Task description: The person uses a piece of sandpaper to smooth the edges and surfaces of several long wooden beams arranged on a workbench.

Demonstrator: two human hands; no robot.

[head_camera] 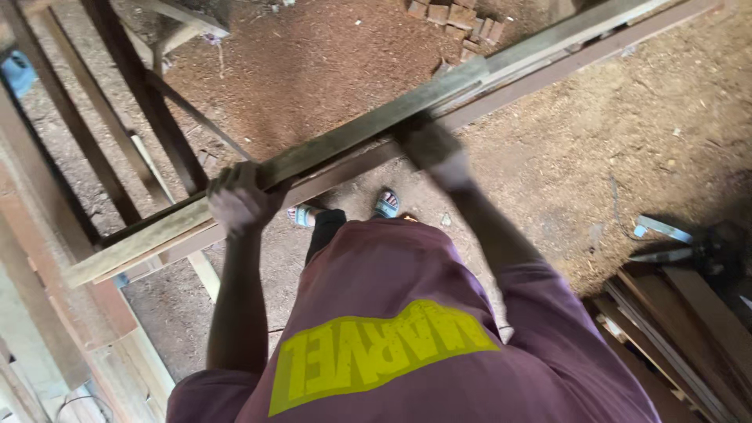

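I look down past my purple shirt at a long grey-green wooden plank that runs diagonally from lower left to upper right. My left hand is wrapped around the plank near its lower end. My right hand, blurred, grips the same plank further along. A second, browner board lies directly beneath the plank, parallel to it. My feet in blue sandals stand on the sawdust floor below.
Wooden beams and a frame stand at the left. More boards are stacked at the lower right, with metal pieces beside them. A small stack of wooden blocks lies at the top. Sawdust covers the ground.
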